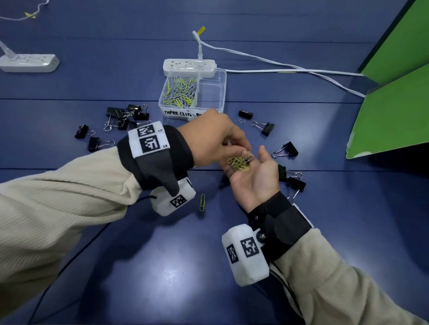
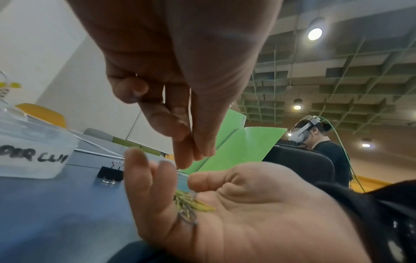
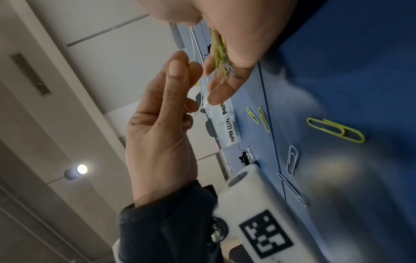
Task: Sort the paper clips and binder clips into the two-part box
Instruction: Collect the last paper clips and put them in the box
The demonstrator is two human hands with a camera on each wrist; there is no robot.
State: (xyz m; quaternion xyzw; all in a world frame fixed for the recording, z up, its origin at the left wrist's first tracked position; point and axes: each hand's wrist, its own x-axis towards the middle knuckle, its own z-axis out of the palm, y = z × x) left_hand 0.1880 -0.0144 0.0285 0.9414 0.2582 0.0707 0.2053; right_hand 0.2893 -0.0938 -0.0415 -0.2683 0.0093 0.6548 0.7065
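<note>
Yellow and grey wire paper clips (image 1: pixel 240 162) lie heaped in the upturned right hand (image 1: pixel 254 179), fingers relaxed; left hand (image 1: pixel 211 136) hovers above, fingers bunched, whether pinching a clip unclear. Clear plastic box (image 1: pixel 219 91) at desk (image 1: pixel 176 261) centre: left part full of clips, right part bare. Black binder clips (image 1: pixel 124 116) scattered both sides. Left wrist: clips on palm, left fingers (image 2: pixel 183 156) bunched just above. Right wrist: loose clips (image 3: pixel 335 129) on desk. Next, probably: tip the handful into the left part.
</note>
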